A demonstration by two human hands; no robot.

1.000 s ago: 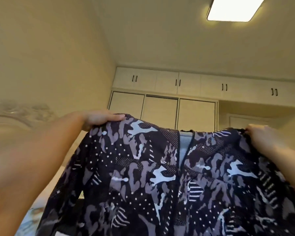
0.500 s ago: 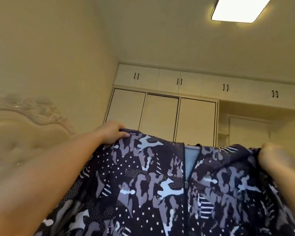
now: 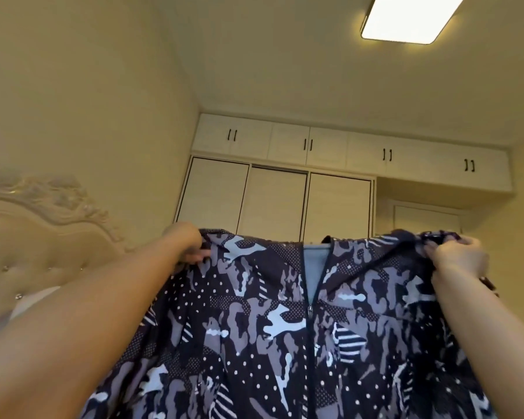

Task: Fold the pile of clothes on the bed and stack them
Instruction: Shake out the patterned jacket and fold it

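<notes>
Two hands up in the head view, holding one jacket (image 3: 285, 328) spread wide at its shoulders. Left hand (image 3: 188, 243) pinching the left shoulder edge, fingers curled into the cloth; right hand (image 3: 457, 255) gripping a bunched right shoulder. Dark camouflage print with dots and stripes — zipper (image 3: 309, 309) partly open at the neck (grey lining showing). Hanging in the air before a white wardrobe (image 3: 273, 201). Carved headboard (image 3: 43, 237) at left — ceiling light (image 3: 406, 16) above.
</notes>
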